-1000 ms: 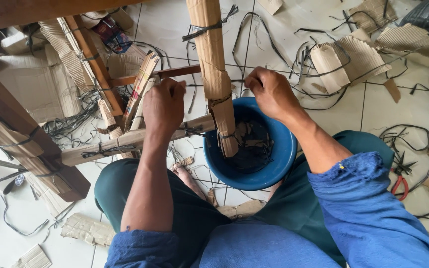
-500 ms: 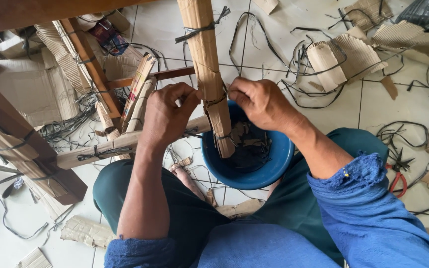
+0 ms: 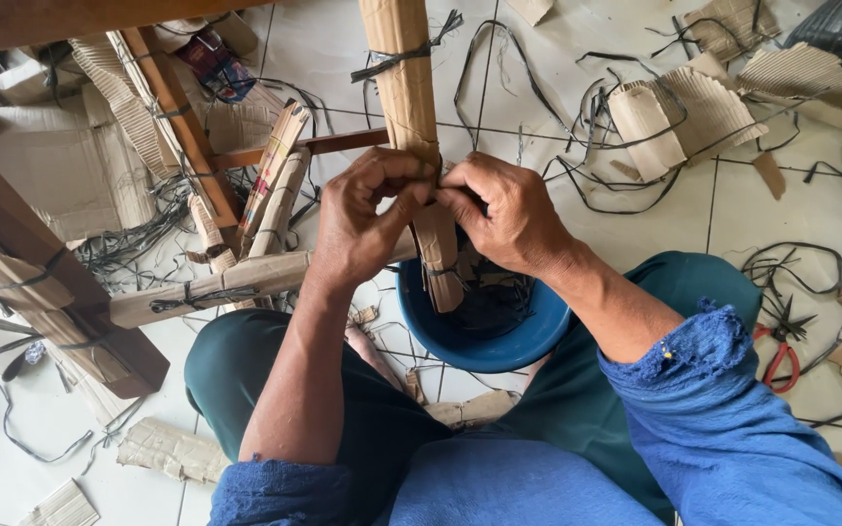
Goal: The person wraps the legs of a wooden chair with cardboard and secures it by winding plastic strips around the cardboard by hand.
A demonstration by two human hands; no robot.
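The cardboard-wrapped leg (image 3: 411, 97) stands over the blue basin (image 3: 528, 336); both hands have come together on it, left hand (image 3: 367, 224) and right hand (image 3: 504, 214) now pinching the black strap (image 3: 438, 180) tight around the wrapping.

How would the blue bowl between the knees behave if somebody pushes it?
The blue bowl would probably slide easily, since it sits on smooth floor tiles. It looks like light plastic holding only dark strap scraps, so likely little weight. Its wide, low shape makes tipping unlikely.
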